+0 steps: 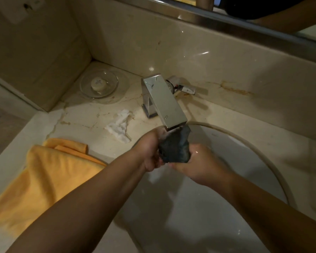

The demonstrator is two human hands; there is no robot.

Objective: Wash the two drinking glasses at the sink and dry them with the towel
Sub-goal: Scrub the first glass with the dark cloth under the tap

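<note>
So a dark wadded cloth or sponge (174, 147) is being gripped from both sides right under the chrome faucet (163, 99) spout, over the back-left part of the white sink (254, 161). The left hand (150, 152) is clenched around its left side, and the right hand (195, 161) is wrapped around its lower right side, looking wet and shiny. Whether water is actually running can't really be told, it's too blurry there. The drinking glasses can't be made out anywhere in view, honestly. The orange towel (44, 179) is laid in a loose heap on the bench at the left edge, just beside the sink rim, partly covered by the left forearm. A crumpled white paper scrap (119, 126) is left on the bench between the towel and the faucet base. A clear glass dish (98, 84) with a round soap bar (98, 84) in it is parked in the back-left corner of the bench, against the wall. The mirror (263, 13) is seen along the top edge.
</note>
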